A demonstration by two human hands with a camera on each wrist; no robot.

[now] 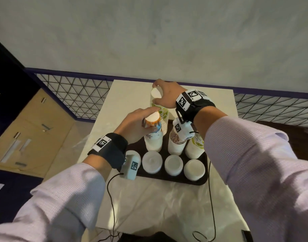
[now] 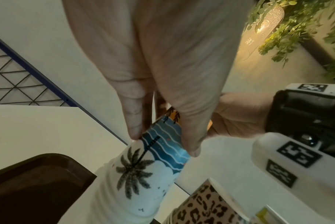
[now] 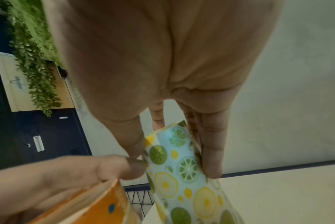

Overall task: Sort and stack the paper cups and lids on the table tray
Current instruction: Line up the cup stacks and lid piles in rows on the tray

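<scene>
A dark tray point(image 1: 200, 180) on the white table holds upturned paper cup stacks at the back and white lid stacks point(image 1: 152, 162) in the front row. My left hand point(image 1: 142, 122) grips the top of the palm-tree cup stack point(image 1: 154, 137), fingers and thumb curled round the blue-and-orange cup point(image 2: 162, 144). My right hand point(image 1: 158, 95) reaches further back and grips the top cup of the tall citrus-print stack point(image 1: 163, 116); its fingers wrap the lemon-and-lime cup point(image 3: 181, 163). That stack's base is hidden behind the palm-tree stack.
A leopard-print cup stack point(image 1: 176, 142) and a yellow-green cup stack point(image 1: 195, 147) stand on the tray under my right wrist. A wire mesh rail point(image 1: 76, 95) runs behind the table. Cables trail over the table's front part point(image 1: 111, 198).
</scene>
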